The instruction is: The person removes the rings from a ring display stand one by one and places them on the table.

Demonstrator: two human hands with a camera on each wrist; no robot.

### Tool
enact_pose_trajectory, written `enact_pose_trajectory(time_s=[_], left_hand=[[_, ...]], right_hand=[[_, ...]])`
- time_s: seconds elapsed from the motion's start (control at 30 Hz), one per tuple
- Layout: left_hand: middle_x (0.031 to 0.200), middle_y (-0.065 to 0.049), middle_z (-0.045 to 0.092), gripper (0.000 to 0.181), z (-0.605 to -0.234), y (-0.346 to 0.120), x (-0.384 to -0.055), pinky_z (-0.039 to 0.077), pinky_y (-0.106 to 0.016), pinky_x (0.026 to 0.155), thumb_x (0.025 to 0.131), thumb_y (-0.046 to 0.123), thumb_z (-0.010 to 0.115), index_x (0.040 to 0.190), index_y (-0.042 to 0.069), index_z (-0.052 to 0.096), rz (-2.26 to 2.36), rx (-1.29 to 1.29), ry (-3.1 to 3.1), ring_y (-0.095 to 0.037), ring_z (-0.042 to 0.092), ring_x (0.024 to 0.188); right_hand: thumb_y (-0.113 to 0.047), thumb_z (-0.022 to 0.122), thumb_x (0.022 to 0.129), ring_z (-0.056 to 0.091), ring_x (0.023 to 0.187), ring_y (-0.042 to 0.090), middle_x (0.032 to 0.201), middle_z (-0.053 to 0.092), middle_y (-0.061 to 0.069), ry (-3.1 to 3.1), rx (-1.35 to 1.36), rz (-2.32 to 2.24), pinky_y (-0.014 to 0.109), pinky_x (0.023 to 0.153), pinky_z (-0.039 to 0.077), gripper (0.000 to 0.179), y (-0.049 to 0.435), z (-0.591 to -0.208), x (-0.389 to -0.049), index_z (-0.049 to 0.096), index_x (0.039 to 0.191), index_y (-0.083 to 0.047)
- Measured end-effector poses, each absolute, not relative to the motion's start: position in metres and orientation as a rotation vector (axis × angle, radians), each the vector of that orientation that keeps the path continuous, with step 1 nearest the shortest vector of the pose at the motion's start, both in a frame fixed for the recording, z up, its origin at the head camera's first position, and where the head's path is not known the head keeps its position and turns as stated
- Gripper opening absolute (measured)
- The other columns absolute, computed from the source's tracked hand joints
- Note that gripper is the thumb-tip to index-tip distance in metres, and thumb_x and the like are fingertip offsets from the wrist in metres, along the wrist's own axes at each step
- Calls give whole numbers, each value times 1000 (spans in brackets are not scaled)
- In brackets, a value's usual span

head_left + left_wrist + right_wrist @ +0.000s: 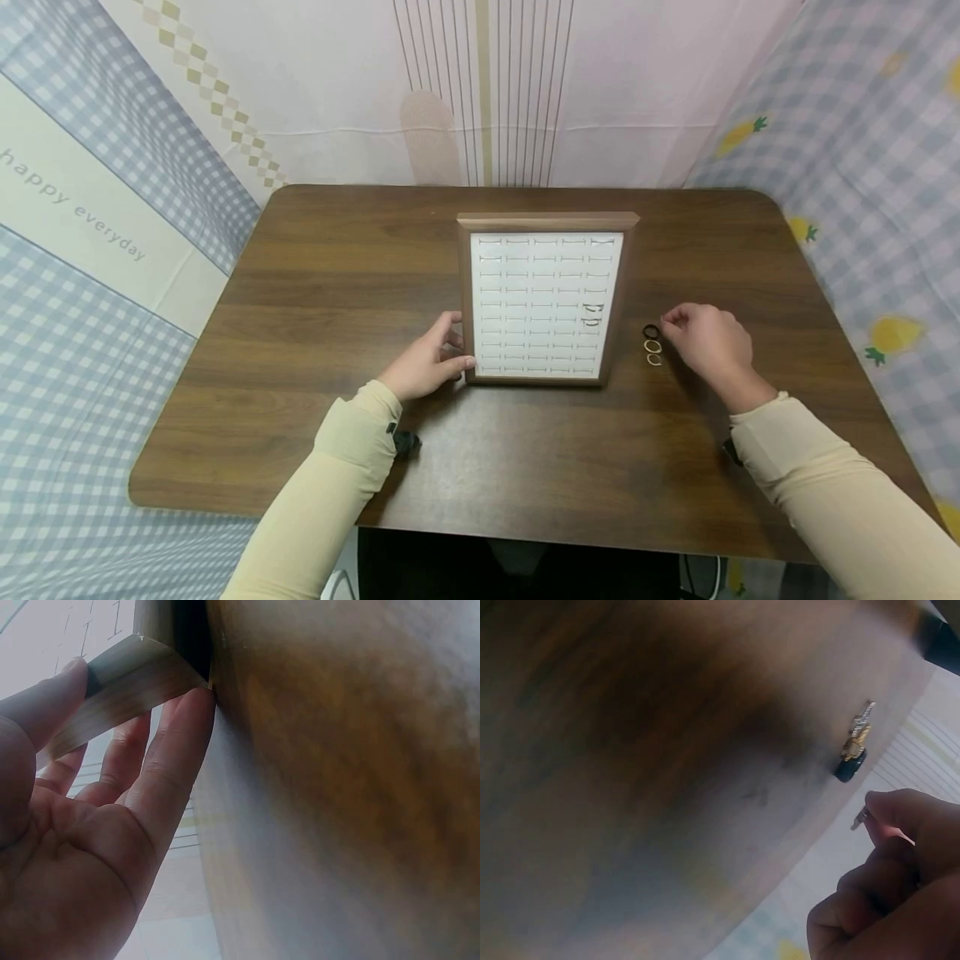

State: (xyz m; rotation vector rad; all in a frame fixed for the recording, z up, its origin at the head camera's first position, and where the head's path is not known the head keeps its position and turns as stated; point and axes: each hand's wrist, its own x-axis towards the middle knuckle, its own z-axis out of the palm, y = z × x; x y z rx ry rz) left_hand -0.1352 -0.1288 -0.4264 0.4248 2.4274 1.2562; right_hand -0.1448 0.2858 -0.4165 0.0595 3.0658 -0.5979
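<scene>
A wood-framed display board (pixel 540 304) with rows of small slots on a white panel stands tilted back on the table. Near its right side, two small rings (pixel 592 315) sit in the slots. My left hand (pixel 426 360) grips the frame's left edge, thumb in front and fingers behind. Between thumb and forefinger my right hand (pixel 711 337) pinches a small silvery ring (pixel 860 818), mostly covered by the fingertips. Just left of that hand lie a black ring (pixel 650 332), a gold ring (pixel 652 346) and a silvery ring (pixel 654 361) in a column.
The brown wooden table (pixel 315 333) has rounded corners. A pale curtain (pixel 630 83) hangs behind it, with checked cloth (pixel 847 150) along the right side. Dark straps (pixel 406 442) show at the cuffs of both sleeves.
</scene>
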Motion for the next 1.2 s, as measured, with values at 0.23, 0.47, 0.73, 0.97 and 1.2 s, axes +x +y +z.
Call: enact_pose_trajectory(time_s=[0.23,0.47,0.73,0.97,1.2], left_hand=[[124,-25,59,68,-427,-128,-136,53,-48,95,97,20,68,151,8,29,1268,419,2418,-40,64,109],[125,-25,58,68,-426,-128,-135,53,-48,95,97,20,68,151,9,28,1272,420,2410,-39,64,110],[126,-25,58,68,-427,-128,-136,52,-48,96,97,19,68,151,9,28,1271,409,2411,-40,64,111],[127,-25,57,68,-425,-128,-135,52,-49,97,97,20,68,151,9,28,1265,402,2410,-40,63,112],[127,-26,57,67,-425,-128,-135,51,-49,97,97,20,68,151,9,28,1265,402,2409,-41,63,113]], right_hand=[[-30,61,97,67,84,38,104,73,16,2968,62,-531,41,50,45,23,290,-421,-146,75,103,-12],[-29,62,97,66,91,40,109,72,17,2920,55,-515,47,55,48,23,292,-423,-146,75,105,-12],[-31,62,97,66,92,40,110,72,17,2916,62,-542,43,53,47,25,294,-423,-144,76,108,-13],[-32,63,97,67,83,32,98,74,12,3016,56,-687,36,52,43,24,289,-417,-137,74,107,-12],[-29,68,95,51,59,20,69,58,4,3132,-6,-910,32,51,38,24,269,-399,-124,72,108,-9]])
